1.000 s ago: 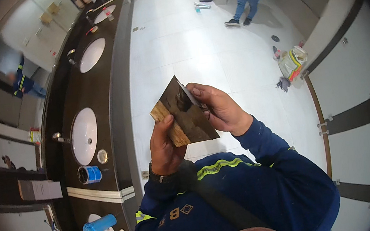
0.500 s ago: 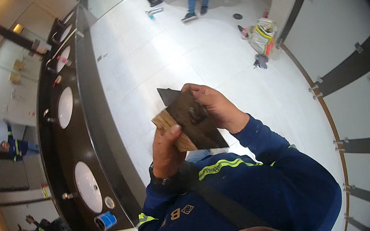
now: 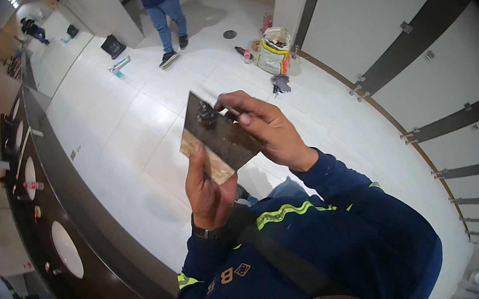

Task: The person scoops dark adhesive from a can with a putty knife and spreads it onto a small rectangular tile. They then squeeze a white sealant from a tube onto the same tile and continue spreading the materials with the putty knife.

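My left hand [image 3: 212, 198] is closed on a wide putty spatula [image 3: 233, 144], with the thumb over its light wooden grip strip. The spatula's dark flat blade is tilted, and a glossy dark dab of paste [image 3: 206, 116] lies near its far corner. Just above that blade, my right hand [image 3: 263, 125] pinches a thin flat blade [image 3: 229, 109] between thumb and fingers. That thin blade is seen almost edge-on and smeared by motion, so its full shape is hidden. Both hands are held in front of my chest.
A dark counter [image 3: 96, 229] with white basins [image 3: 67, 249] runs along the left. Grey partition doors [image 3: 379, 16] line the right. Ahead, a person in jeans [image 3: 165, 23] stands near a stuffed white sack [image 3: 273, 54], a bottle [image 3: 247, 56] and a black bag [image 3: 113, 46] on the tiled floor.
My view has swung right, so the counter sits farther left. The spatula has turned in my left hand, and my right hand has moved its thin blade from behind the spatula to above its face.
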`<act>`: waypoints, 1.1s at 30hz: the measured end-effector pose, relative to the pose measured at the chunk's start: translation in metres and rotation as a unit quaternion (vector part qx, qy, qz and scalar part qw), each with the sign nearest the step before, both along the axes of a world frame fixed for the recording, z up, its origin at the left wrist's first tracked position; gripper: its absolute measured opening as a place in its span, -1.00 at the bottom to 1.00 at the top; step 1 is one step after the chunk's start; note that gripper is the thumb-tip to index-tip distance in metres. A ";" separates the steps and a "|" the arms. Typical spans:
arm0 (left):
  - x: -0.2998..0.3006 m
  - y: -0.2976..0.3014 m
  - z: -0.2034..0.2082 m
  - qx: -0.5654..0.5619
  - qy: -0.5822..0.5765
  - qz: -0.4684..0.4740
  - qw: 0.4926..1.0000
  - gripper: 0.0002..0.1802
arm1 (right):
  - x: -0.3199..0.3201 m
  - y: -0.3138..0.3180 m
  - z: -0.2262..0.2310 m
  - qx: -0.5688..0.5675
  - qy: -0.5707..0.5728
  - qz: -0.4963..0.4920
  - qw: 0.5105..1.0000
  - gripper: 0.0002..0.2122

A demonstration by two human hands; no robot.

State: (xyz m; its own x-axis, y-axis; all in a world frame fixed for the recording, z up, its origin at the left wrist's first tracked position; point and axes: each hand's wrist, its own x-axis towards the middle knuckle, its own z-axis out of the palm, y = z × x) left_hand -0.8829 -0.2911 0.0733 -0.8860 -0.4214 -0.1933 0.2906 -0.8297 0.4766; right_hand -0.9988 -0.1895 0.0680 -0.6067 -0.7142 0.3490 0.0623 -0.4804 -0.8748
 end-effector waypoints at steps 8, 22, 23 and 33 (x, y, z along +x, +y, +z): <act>-0.113 -0.027 -0.006 0.059 0.076 -0.176 0.980 -0.63 | -0.095 0.004 0.002 0.034 0.121 -0.134 0.983 -0.65; -0.400 0.013 -0.037 0.052 0.186 -0.177 0.965 -0.58 | -0.400 0.100 -0.069 0.036 -0.146 -0.175 0.973 -0.64; -0.420 0.019 -0.036 0.058 0.182 -0.162 0.968 -0.57 | -0.419 0.106 -0.063 0.037 -0.146 -0.164 0.975 -0.65; -0.576 0.028 -0.055 0.012 0.085 -0.095 0.992 -0.50 | -0.554 0.056 -0.065 -0.046 -0.229 -0.086 0.968 -0.88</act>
State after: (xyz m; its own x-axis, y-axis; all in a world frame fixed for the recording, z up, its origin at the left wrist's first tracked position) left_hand -1.4591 -0.2636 0.0181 -0.9699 -0.2400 -0.0416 0.2019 -0.8877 0.4138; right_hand -1.5531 -0.1340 0.0033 -0.8206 -0.5670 0.0721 0.3462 -0.5934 -0.7266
